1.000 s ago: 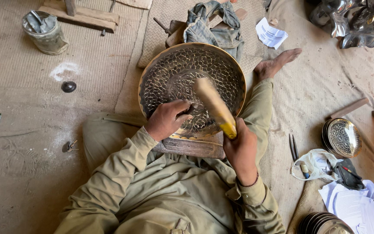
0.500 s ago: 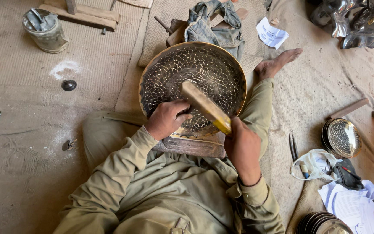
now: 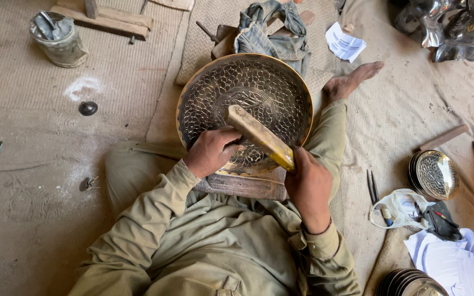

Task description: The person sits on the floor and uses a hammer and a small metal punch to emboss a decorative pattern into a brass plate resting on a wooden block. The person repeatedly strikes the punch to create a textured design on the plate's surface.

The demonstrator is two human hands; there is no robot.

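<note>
Both hands work over the engraved brass tray (image 3: 248,93) propped across the lap on a wooden block (image 3: 242,185): left hand (image 3: 210,151) clenched on a hidden tool against the metal, right hand (image 3: 308,183) gripping the wooden mallet (image 3: 259,136). A glancing blow could likely skid and mar the pattern

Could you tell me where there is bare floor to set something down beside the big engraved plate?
The matting left of the large engraved plate is mostly bare, bordered by the metal tin, a small dark knob and the person's knee. The right side is crowded: small engraved plate, papers, pliers.
</note>
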